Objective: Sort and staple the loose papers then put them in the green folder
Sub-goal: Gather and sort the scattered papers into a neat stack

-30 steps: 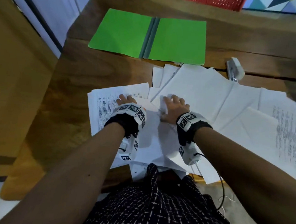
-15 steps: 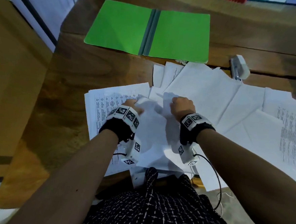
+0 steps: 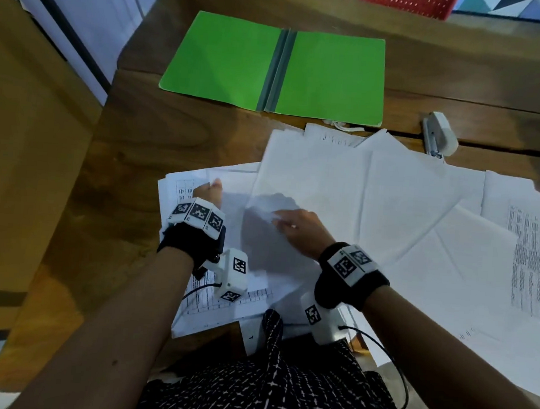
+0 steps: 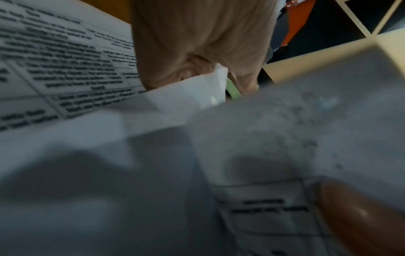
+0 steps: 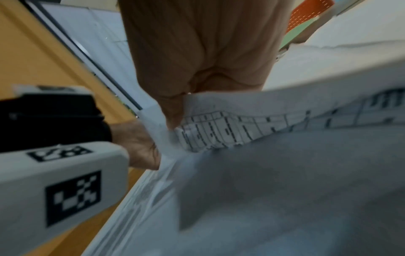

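The green folder (image 3: 271, 70) lies open and flat at the far side of the wooden table (image 3: 158, 139). A white stapler (image 3: 440, 133) sits to its right. Loose white papers (image 3: 421, 221) are spread over the near and right part of the table. My left hand (image 3: 210, 187) pinches a sheet's corner (image 4: 210, 86) above a printed stack (image 3: 180, 195). My right hand (image 3: 280, 219) grips the curled edge of a printed sheet (image 5: 219, 124), raised off the pile. Both sets of fingertips are hidden by paper in the head view.
A red basket (image 3: 394, 0) stands beyond the table's far edge. The table's left edge drops off beside a wooden panel (image 3: 26, 155). Some sheets overhang the near edge by my patterned clothing (image 3: 281, 390). Bare wood shows left of the papers.
A second ago both hands lay flat on the papers. Their fingers have since curled round sheets, and the right hand has lifted its sheet's edge off the pile.
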`<state>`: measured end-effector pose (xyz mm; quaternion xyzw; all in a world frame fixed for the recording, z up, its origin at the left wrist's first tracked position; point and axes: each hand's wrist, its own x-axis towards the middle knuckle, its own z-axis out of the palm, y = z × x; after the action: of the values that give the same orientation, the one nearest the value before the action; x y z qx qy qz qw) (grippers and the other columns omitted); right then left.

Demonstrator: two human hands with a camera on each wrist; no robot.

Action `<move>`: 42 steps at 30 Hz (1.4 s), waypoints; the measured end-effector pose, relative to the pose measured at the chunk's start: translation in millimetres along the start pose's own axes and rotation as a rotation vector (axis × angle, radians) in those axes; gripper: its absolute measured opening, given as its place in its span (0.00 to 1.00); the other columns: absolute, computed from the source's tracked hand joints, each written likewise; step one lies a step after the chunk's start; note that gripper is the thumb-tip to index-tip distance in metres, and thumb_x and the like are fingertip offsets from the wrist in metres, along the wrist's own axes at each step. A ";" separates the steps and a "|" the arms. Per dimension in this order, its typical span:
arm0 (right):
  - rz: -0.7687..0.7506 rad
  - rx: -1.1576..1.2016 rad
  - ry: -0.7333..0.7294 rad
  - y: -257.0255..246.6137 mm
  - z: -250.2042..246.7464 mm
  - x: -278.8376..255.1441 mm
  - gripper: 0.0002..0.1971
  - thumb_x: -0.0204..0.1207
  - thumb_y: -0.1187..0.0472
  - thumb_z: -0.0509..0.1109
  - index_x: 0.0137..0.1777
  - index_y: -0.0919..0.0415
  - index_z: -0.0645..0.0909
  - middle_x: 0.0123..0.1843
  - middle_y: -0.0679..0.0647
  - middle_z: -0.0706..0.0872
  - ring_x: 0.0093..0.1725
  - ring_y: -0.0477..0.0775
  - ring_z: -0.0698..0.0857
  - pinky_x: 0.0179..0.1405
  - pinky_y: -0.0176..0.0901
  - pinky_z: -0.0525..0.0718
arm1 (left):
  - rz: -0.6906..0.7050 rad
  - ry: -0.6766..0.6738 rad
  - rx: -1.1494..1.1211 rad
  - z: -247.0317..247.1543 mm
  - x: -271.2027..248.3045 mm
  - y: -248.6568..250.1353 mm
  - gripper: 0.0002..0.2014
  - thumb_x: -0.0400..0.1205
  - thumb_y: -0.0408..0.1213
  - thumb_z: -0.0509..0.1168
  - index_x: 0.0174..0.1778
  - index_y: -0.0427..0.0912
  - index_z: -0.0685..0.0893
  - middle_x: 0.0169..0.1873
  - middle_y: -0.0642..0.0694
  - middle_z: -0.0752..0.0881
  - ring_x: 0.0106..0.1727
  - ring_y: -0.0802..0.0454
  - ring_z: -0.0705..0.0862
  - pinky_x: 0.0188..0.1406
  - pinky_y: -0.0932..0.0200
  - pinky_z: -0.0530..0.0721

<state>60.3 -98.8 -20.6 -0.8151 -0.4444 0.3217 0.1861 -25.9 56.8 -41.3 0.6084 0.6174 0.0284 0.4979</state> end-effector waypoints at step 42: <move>0.989 0.548 0.661 85.6 -32.2 -2.3 0.36 0.76 0.59 0.68 0.79 0.70 0.54 0.81 0.69 0.56 0.79 0.68 0.59 0.78 0.59 0.60 | 0.158 0.029 0.448 -15.9 -5.1 -1.1 0.47 0.70 0.68 0.63 0.71 0.30 0.71 0.73 0.30 0.69 0.74 0.33 0.69 0.74 0.39 0.69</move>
<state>133.4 -147.1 -47.0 -0.9023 0.1614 0.2036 0.3439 -38.1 61.6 -31.1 0.7496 0.5657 -0.0616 0.3380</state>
